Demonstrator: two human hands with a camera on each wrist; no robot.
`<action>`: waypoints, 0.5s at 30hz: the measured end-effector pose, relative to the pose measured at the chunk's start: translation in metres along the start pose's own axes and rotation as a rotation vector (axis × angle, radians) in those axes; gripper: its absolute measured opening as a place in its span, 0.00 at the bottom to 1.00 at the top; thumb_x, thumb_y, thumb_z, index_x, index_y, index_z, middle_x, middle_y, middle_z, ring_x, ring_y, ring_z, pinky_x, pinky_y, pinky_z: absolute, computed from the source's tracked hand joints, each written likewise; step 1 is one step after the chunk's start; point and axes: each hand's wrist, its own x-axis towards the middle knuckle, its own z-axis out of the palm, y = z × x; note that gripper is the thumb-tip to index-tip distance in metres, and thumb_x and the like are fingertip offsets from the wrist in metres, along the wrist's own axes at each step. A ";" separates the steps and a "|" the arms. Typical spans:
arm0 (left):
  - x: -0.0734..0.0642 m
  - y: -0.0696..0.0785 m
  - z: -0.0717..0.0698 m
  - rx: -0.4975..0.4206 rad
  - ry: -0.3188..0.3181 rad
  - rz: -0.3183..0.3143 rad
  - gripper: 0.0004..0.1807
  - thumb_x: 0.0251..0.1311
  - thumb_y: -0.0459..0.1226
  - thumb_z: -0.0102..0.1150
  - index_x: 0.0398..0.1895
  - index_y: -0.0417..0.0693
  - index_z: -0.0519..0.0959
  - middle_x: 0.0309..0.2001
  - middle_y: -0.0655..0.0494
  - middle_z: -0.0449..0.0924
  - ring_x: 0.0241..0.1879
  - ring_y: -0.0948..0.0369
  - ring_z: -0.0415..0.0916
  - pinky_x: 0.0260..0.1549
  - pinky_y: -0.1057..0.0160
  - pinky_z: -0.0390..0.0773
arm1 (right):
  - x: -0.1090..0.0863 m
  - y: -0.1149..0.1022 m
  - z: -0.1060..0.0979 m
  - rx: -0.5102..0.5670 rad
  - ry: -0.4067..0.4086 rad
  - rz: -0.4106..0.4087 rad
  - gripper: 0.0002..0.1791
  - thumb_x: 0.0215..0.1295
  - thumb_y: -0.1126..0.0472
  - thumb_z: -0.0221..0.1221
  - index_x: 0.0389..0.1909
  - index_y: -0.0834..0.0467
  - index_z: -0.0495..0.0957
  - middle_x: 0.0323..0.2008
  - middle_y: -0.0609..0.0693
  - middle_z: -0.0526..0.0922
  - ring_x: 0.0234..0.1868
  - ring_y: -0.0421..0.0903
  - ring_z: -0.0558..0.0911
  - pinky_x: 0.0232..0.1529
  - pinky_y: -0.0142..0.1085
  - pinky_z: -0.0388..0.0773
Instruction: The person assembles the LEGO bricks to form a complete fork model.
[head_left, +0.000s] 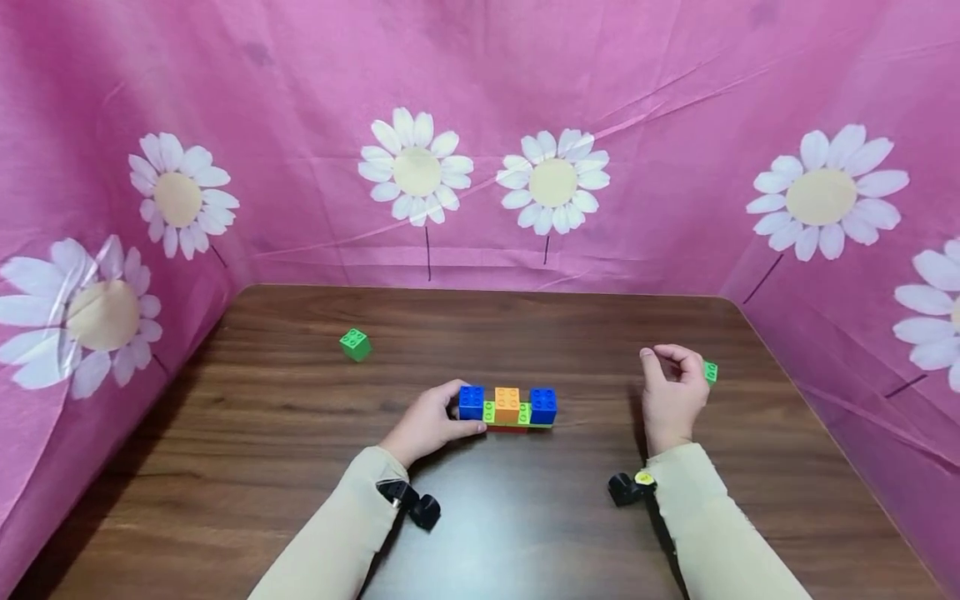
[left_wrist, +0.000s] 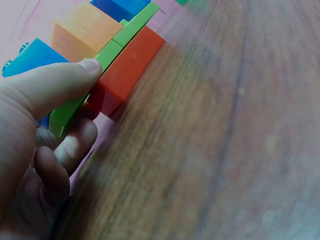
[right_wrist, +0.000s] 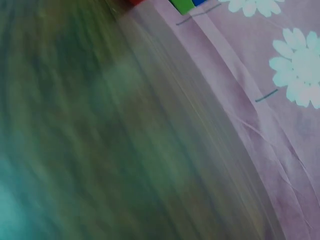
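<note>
My left hand (head_left: 431, 423) grips the left end of a toy brick assembly, thumb in front and fingers behind and beneath. Along its top stand a left blue brick (head_left: 471, 403), an orange brick (head_left: 507, 405) and a right blue brick (head_left: 543, 407). They sit on a lime green layer (left_wrist: 135, 24) with a red brick (left_wrist: 131, 67) under it. On the right, my right hand (head_left: 672, 404) is raised with thumb and fingers loosely bent, nothing between them. Just beyond it a green brick (head_left: 711, 372) is partly hidden by the hand.
Another green brick (head_left: 356, 344) lies at the back left of the wooden table (head_left: 480, 517). A pink cloth (head_left: 480, 67) with large daisies hangs around the back and sides. Both wrists carry small black cameras.
</note>
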 end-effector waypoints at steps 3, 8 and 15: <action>-0.003 -0.002 -0.001 0.000 -0.012 -0.015 0.21 0.54 0.44 0.76 0.50 0.55 0.79 0.39 0.61 0.83 0.37 0.64 0.79 0.40 0.60 0.79 | 0.000 0.003 -0.003 -0.027 0.029 -0.007 0.13 0.59 0.63 0.69 0.39 0.69 0.82 0.34 0.37 0.76 0.42 0.38 0.74 0.45 0.32 0.66; -0.005 -0.002 -0.001 -0.013 -0.019 0.005 0.22 0.55 0.45 0.75 0.50 0.53 0.79 0.39 0.61 0.83 0.38 0.64 0.79 0.41 0.59 0.80 | 0.006 0.006 -0.011 -0.065 0.051 -0.007 0.14 0.59 0.62 0.69 0.41 0.67 0.84 0.36 0.36 0.78 0.44 0.38 0.75 0.48 0.31 0.65; -0.003 0.000 -0.002 -0.016 -0.012 0.014 0.21 0.55 0.44 0.75 0.49 0.53 0.79 0.39 0.62 0.83 0.38 0.65 0.79 0.41 0.59 0.79 | 0.021 0.007 -0.023 -0.121 -0.007 0.058 0.18 0.61 0.59 0.69 0.51 0.59 0.84 0.47 0.45 0.83 0.47 0.36 0.74 0.48 0.31 0.67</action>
